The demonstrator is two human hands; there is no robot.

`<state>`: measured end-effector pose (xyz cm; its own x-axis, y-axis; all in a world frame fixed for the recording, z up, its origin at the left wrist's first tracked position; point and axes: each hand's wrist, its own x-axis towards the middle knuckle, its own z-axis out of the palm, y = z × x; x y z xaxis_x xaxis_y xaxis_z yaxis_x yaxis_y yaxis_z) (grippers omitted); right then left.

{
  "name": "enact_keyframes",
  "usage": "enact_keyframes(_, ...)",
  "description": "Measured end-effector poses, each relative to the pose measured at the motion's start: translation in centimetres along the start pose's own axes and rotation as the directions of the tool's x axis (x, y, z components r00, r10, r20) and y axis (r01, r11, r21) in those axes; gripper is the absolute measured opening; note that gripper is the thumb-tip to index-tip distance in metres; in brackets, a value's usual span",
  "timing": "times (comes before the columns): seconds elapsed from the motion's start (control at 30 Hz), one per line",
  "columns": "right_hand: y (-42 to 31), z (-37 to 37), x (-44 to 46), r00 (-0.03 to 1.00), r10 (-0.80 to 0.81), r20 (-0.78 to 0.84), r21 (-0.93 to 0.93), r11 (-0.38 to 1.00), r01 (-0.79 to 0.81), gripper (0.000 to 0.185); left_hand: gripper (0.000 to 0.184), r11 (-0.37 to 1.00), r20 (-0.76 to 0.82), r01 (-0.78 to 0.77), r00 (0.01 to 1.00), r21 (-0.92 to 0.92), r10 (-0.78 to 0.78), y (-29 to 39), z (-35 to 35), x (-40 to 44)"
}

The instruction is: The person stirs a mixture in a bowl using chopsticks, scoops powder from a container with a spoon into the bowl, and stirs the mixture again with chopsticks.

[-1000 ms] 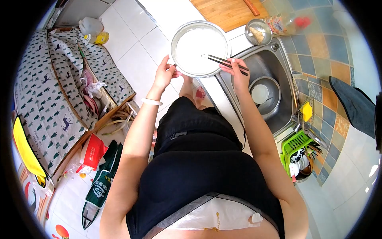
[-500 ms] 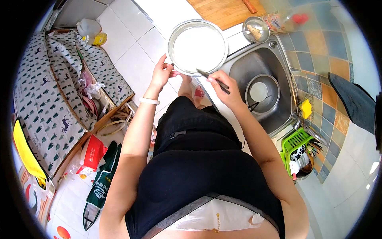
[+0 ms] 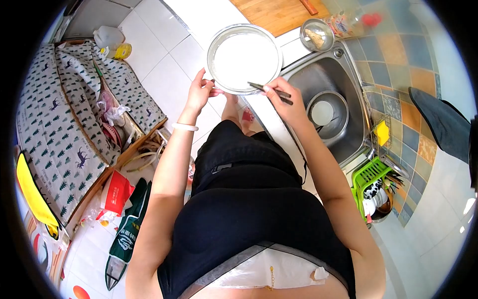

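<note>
A round metal bowl [image 3: 211, 64] with white contents stands out over the counter's front edge. At its lower left rim is my left hand [image 3: 201, 91], closed on the rim, with a white bangle on the wrist. Pinched in my right hand [image 3: 287, 102] are dark chopsticks [image 3: 257, 86]. Their tips reach over the near rim, above the white contents. What the contents are, I cannot tell.
On the right is a metal sink [image 3: 348, 104] holding a smaller metal bowl [image 3: 343, 113]. Behind it stand a small bowl [image 3: 329, 42] with a pale yellow piece and a wooden board [image 3: 274, 15]. A green rack [image 3: 369, 172] is near the sink; a patterned cloth cover [image 3: 74, 119] lies left.
My right hand has moved left and turned, bringing the chopsticks from the bowl's right side to its near rim. The big bowl has shifted slightly left in view.
</note>
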<state>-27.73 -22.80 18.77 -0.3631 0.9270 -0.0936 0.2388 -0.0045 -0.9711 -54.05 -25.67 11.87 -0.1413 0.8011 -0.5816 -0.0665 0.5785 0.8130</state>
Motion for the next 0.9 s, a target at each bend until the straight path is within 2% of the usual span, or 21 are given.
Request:
enact_keyframes(0.03, -0.3, -0.2, 0.2, 1.0, 0.024, 0.001, -0.057, 0.998, -0.024, 0.01, 0.062, 1.0, -0.004, -0.004, 1.0, 0.001, 0.004, -0.2, 0.0, 0.0)
enact_keyframes(0.13, -0.2, -0.1, 0.1, 0.981, -0.153, 0.117, -0.1, 0.981, 0.165, 0.01, 0.062, 1.0, 0.007, 0.0, 1.0, 0.002, 0.0, 0.0, 0.0, 0.0)
enact_keyframes(0.23, 0.1, -0.9, 0.7, 1.0, 0.026, -0.004, -0.1, 0.995, -0.026, 0.009, 0.062, 1.0, 0.004, 0.0, 1.0, -0.007, 0.0, -0.5, -0.2, 0.3)
enact_keyframes(0.47, -0.5, -0.6, 0.5, 0.964, -0.203, 0.172, -0.201, 0.951, 0.236, 0.006, 0.062, 1.0, -0.002, 0.014, 1.0, -0.007, -0.014, -0.7, -0.2, 0.5)
enact_keyframes(0.6, 0.6, -1.8, 3.2, 0.987, -0.113, -0.116, -0.228, 0.97, 0.084, 0.005, 0.063, 1.0, 0.003, 0.01, 1.0, -0.014, -0.01, -0.8, -0.4, 0.5)
enact_keyframes(0.63, 1.0, -1.7, 4.2, 0.966, -0.193, -0.173, -0.317, 0.939, 0.131, 0.007, 0.063, 1.0, 0.0, 0.006, 1.0, -0.016, -0.006, -0.8, -0.3, 0.5)
enact_keyframes(0.73, 2.9, 0.4, 6.6, 0.968, -0.193, -0.16, -0.106, 0.978, 0.178, 0.008, 0.064, 1.0, 0.001, 0.007, 1.0, -0.024, -0.007, -0.8, -0.2, 0.6)
enact_keyframes(0.87, 2.1, 1.7, 5.0, 0.986, -0.131, 0.102, -0.064, 0.988, 0.138, 0.011, 0.064, 1.0, 0.006, 0.025, 1.0, -0.006, -0.025, -0.6, -0.3, 0.6)
enact_keyframes(0.9, 2.0, 0.9, 4.5, 0.984, -0.056, 0.168, -0.035, 0.997, 0.063, 0.012, 0.064, 1.0, 0.01, 0.015, 1.0, -0.018, -0.015, -0.7, -0.3, 0.6)
